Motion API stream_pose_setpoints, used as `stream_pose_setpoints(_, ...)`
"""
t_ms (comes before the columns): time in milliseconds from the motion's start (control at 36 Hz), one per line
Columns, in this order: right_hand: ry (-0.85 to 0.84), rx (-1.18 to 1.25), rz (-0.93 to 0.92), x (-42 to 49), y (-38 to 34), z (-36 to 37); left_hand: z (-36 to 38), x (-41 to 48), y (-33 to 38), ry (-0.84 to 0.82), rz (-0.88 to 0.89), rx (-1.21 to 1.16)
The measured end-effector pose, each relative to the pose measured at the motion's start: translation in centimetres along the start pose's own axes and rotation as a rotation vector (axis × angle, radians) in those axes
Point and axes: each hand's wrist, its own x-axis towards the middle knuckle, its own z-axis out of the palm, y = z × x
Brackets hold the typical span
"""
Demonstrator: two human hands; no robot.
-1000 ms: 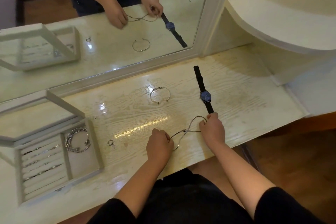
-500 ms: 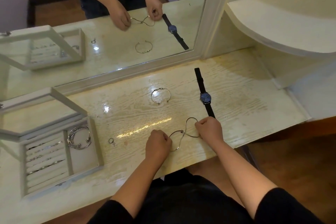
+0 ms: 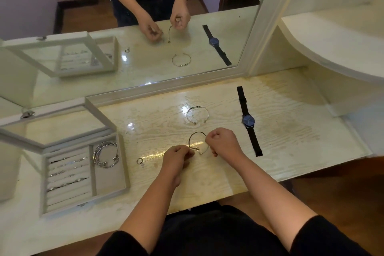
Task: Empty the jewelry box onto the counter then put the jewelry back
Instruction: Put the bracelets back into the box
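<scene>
Glossy wood-grain counter (image 3: pixel 280 141) beneath mirror (image 3: pixel 145 72)

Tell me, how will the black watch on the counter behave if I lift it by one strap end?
The watch lies flat and straight, unbuckled, so its thin strap is probably flexible and would droop. Its slim blue-faced case suggests little weight. The counter looks glossy, so a push would likely slide it rather than tip it.

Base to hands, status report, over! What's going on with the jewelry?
Left hand and right hand both pinch the thin wire bracelet. Watch, cuff bracelet and small ring lie on the counter; jewelry box open. Nothing blocking.
</scene>
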Motion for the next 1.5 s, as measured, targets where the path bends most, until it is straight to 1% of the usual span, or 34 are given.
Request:
stream_pose_setpoints(139, -0.063, -0.199, -0.083, -0.2, -1.2, 2.6, -1.3, -0.1, 0.7, -0.030, -0.002, -0.131)
stream_pose_setpoints(278, -0.132, -0.300, -0.164, -0.6, -2.7, 4.7, -3.1, -0.3, 1.3, -0.005, 0.068, -0.100)
stream_pose_setpoints(583, -0.321, -0.179, -0.212, -1.1, -4.3, 9.9, -8.1, -0.7, 3.0, 0.120, 0.177, -0.050)
stream_pose_setpoints(667, -0.309, -0.146, -0.219, -1.1, -4.6, 11.4, -9.6, -0.8, 3.1, 0.161, 0.219, -0.061)
stream_pose_setpoints(806, -0.259, -0.102, -0.199, -1.0, -4.7, 13.5, -12.3, -0.9, 3.4, 0.211, 0.237, -0.043)
stream_pose_setpoints(889, -0.257, -0.151, -0.194, -0.8, -4.9, 14.7, -13.7, -1.2, 4.1, 0.194, 0.232, -0.028)
stream_pose_setpoints(972, -0.315, -0.162, -0.185, -0.9, -5.4, 16.1, -15.1, -1.5, 4.7, 0.168, 0.239, -0.011)
stream_pose_setpoints(1083, -0.399, -0.176, -0.171, -1.2, -6.3, 17.8, -16.8, -1.8, 4.9, 0.100, 0.208, -0.098)
stream_pose_setpoints(1222, -0.501, -0.182, -0.186, -1.6, -7.1, 19.4, -18.6, -1.8, 4.8, 0.037, 0.117, -0.215)
stream_pose_setpoints(1333, -0.550, -0.203, -0.181, -1.9, -7.6, 20.4, -19.6, -1.7, 4.9, 0.011, 0.071, -0.234)
stream_pose_setpoints(1417, -0.571, -0.204, -0.174, -2.0, -8.0, 20.9, -20.2, -1.8, 5.0, -0.039, 0.051, -0.245)
stream_pose_setpoints(1500, -0.598, -0.262, -0.214, -2.0, -8.3, 21.5, -20.6, -1.9, 5.2, -0.082, 0.031, -0.249)
